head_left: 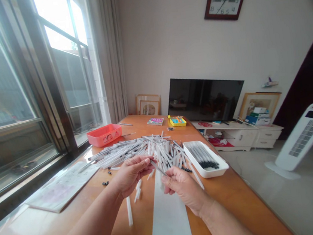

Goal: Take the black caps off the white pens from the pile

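My left hand (pixel 131 173) and my right hand (pixel 181 188) meet over the orange-brown table (pixel 234 203), both pinched on one thin clear pen tube (pixel 157 167) held between them. Just beyond lies a big heap of clear pen barrels (pixel 140 149). A white strip of paper (pixel 169 212) lies flat under my right hand. To the right of the heap stands a white tray (pixel 218 171) filled with dark-tipped refills (pixel 204 157). A few loose barrels (pixel 129 211) lie near my left wrist.
A pink plastic bin (pixel 104 134) stands at the far left by the window. A printed sheet (pixel 62 184) lies at the left edge. A yellow box (pixel 177 121) and a small book (pixel 155 121) sit at the far end. Beyond are a television (pixel 205 98) and a white fan (pixel 303 138).
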A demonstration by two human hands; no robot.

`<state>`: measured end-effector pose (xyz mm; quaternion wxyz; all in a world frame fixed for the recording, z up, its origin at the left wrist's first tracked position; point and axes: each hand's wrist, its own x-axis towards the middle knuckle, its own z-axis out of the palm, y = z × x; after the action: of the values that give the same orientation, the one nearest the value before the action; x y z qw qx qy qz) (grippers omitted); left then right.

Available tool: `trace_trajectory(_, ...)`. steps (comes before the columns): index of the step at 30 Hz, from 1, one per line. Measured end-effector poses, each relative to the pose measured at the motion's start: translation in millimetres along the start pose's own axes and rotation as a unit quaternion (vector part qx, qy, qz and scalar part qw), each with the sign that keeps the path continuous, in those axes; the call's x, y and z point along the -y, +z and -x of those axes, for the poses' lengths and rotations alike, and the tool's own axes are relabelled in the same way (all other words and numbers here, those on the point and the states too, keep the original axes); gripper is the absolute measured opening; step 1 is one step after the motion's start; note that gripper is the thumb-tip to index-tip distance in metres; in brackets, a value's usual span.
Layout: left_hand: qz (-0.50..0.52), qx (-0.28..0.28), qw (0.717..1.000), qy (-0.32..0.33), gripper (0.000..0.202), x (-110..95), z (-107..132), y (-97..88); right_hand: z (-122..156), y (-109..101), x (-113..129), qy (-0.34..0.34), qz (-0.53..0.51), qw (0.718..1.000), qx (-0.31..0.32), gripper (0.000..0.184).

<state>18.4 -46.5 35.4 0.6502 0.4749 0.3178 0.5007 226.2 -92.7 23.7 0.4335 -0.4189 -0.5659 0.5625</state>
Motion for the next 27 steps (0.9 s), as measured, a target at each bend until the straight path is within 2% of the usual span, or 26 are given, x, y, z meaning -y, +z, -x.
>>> trace_trajectory(3,0.001,0.011,1.0,-0.003,0.025,0.5,0.3,0.9,0.1,-1.2,0.8,-0.004,0.0,1.0,-0.002,0.036)
trace_trajectory(10,0.016,0.021,1.0,-0.006,0.025,-3.7,1.9,3.3,6.2,2.8,4.4,0.038,-0.063,0.993,0.094,0.047)
trace_trajectory(15,0.009,0.013,1.0,-0.004,0.022,-1.2,0.5,4.1,4.5,4.3,5.7,0.035,-0.06,0.996,0.056,0.049)
trace_trajectory(21,0.004,0.01,1.0,-0.009,0.021,2.0,0.5,4.2,3.1,0.2,3.7,0.018,-0.02,1.0,0.013,0.033)
trace_trajectory(27,0.013,0.026,1.0,-0.011,0.019,0.5,2.8,6.3,3.8,-0.1,2.2,0.022,-0.068,0.994,0.083,0.03)
